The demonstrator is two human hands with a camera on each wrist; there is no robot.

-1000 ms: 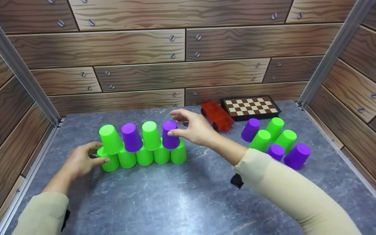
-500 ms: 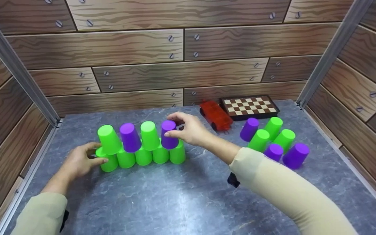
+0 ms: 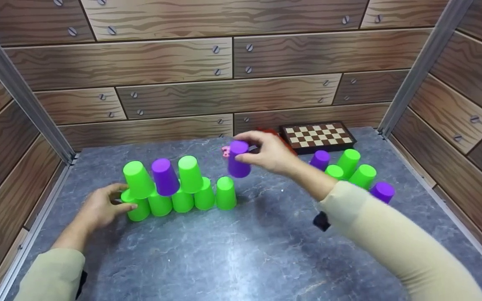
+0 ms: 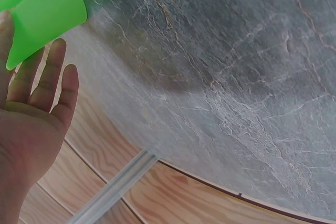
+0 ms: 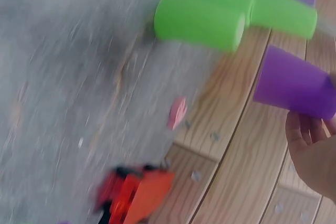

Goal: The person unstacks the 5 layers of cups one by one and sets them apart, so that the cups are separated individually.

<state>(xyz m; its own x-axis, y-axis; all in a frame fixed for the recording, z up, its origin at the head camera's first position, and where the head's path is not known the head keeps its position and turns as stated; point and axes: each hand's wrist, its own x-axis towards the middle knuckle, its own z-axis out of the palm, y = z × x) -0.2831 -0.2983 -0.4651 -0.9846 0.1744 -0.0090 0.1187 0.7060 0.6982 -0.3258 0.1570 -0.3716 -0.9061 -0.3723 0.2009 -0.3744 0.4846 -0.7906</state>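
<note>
My right hand [image 3: 272, 152] holds an upside-down purple cup [image 3: 239, 165] by its sides, thumb in front and fingers behind. The cup hangs in the air, apart from the green cup [image 3: 226, 195] at the right end of the bottom row. My left hand [image 3: 102, 207] stays at the row's left end, its thumb and fairly straight fingers to either side of the leftmost green cup [image 4: 55, 17]. Above the bottom row of several green cups stand a green cup [image 3: 135, 179], a purple cup [image 3: 165, 177] and another green cup [image 3: 190, 175], all upside down.
Several upside-down green and purple cups [image 3: 348, 163] stand at the right, partly hidden by my right forearm. Behind lie a checkered board [image 3: 318, 137], a red toy car [image 5: 128, 195] and a small pink piece [image 3: 225, 151]. Wood-patterned walls [image 3: 174, 62] enclose the grey tabletop [image 3: 207, 259].
My right hand has lifted the purple cup off the right end of the upper row and moved it up and to the right. The pink piece now shows. My left hand stays put.
</note>
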